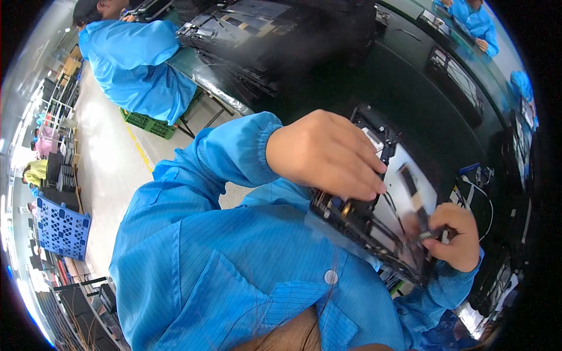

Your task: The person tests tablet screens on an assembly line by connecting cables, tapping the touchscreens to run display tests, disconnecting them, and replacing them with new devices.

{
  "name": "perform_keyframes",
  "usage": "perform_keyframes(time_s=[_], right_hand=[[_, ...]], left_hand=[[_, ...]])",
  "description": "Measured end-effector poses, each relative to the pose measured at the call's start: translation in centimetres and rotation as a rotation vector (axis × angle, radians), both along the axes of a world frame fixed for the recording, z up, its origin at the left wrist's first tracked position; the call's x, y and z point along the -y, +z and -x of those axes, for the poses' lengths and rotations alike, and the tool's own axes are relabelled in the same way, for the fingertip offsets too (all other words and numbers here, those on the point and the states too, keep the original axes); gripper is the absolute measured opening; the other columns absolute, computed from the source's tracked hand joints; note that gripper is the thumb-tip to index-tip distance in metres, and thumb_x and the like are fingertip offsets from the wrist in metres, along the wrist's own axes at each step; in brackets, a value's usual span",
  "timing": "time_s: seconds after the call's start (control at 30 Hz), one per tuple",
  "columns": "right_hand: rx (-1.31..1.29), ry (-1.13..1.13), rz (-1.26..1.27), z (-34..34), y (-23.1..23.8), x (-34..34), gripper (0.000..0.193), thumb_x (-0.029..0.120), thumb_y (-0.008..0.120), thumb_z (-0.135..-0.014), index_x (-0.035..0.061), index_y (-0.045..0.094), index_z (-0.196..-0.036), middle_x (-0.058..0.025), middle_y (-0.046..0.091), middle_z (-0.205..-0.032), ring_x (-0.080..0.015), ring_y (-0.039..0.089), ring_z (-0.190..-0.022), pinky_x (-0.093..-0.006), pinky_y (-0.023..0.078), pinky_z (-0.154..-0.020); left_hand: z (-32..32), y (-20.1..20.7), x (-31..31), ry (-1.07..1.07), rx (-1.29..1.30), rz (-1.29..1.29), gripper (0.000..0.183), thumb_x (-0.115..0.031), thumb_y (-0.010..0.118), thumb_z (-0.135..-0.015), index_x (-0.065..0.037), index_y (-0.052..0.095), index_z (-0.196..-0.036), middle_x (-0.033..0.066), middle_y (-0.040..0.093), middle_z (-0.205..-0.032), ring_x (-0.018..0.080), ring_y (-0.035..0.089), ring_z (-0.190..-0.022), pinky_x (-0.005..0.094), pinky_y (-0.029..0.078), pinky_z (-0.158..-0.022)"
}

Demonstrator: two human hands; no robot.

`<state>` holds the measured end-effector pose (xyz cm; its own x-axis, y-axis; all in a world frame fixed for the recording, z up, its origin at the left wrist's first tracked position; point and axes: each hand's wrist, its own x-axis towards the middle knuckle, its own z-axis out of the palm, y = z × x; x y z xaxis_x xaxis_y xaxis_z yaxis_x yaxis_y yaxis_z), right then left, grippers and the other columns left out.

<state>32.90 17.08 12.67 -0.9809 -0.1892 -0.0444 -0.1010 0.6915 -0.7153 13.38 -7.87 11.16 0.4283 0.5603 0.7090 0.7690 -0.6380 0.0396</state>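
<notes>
An opened electronic device with a black frame and a silver plate (400, 162) lies tilted at the table's edge, close to my body. My left hand (328, 155) is laid over its left part, fingers stretched out and angled down; the fingertips cover part of the frame, and I cannot tell how firmly they touch. Over the lower right of the device, my right hand (453, 234) is closed in a pinch on a dark cable. A black strip with a beige patch (415, 193) runs up from near that hand, smeared by motion.
Flat black device panels (246, 35) are piled on the dark table at the far left. A white cable (489, 202) curves beyond my right hand. Another framed panel (456, 79) lies at the far right. Co-workers in blue sit at the left (134, 64) and far right (477, 26).
</notes>
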Motion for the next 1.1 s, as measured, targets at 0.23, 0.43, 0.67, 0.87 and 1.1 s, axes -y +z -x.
perform_keyframes(time_s=[0.23,0.43,0.67,0.87,1.1], right_hand=[[-0.827,-0.864,0.019,-3.3,-5.0,-1.8,0.035,0.017,0.058,-0.078,-0.0038,0.048,-0.104,-0.0102,0.054,-0.098,-0.0194,0.053,-0.09,-0.0287,0.042,-0.08],[-0.39,-1.064,0.828,-3.2,-7.1,-4.9,0.015,0.016,0.056,-0.082,0.0045,0.054,-0.092,-0.0013,0.053,-0.069,-0.007,0.049,-0.061,-0.0196,0.038,-0.051],[-0.384,-1.266,0.145,-4.8,-8.5,-5.7,0.029,0.015,0.056,-0.082,0.0027,0.052,-0.107,-0.0083,0.056,-0.086,-0.0153,0.054,-0.078,-0.027,0.043,-0.066],[-0.466,-0.99,-0.417,-5.3,-5.3,-5.1,0.023,0.01,0.058,-0.077,0.0018,0.057,-0.099,-0.0092,0.058,-0.096,-0.0189,0.054,-0.088,-0.0288,0.042,-0.076],[-0.086,-0.391,-0.334,-3.1,-5.2,-3.8,0.033,0.006,0.065,-0.062,-0.0022,0.055,-0.093,-0.0147,0.055,-0.092,-0.0272,0.055,-0.084,-0.0311,0.043,-0.073]], left_hand=[[0.6,-1.0,-1.7,0.102,1.265,0.526,0.031,-0.014,0.068,-0.072,-0.003,0.057,-0.099,0.0085,0.061,-0.093,0.023,0.056,-0.088,0.0314,0.044,-0.081],[3.2,-2.9,-3.2,0.122,1.738,0.931,0.044,-0.01,0.065,-0.074,0.0,0.046,-0.112,0.0116,0.054,-0.11,0.0216,0.053,-0.1,0.0343,0.042,-0.089],[5.2,-4.3,-4.7,0.329,1.615,1.196,0.048,-0.018,0.068,-0.073,0.002,0.046,-0.111,0.0134,0.053,-0.11,0.0232,0.053,-0.099,0.0336,0.046,-0.084],[5.5,-2.0,-5.1,0.839,0.88,1.289,0.048,-0.039,0.063,-0.075,0.003,0.055,-0.097,0.0149,0.059,-0.091,0.0214,0.059,-0.085,0.0308,0.05,-0.07],[3.3,-1.1,-5.7,1.116,-0.019,0.976,0.046,-0.045,0.057,-0.075,0.0,0.056,-0.085,0.0173,0.059,-0.081,0.0267,0.059,-0.075,0.0331,0.048,-0.064]])
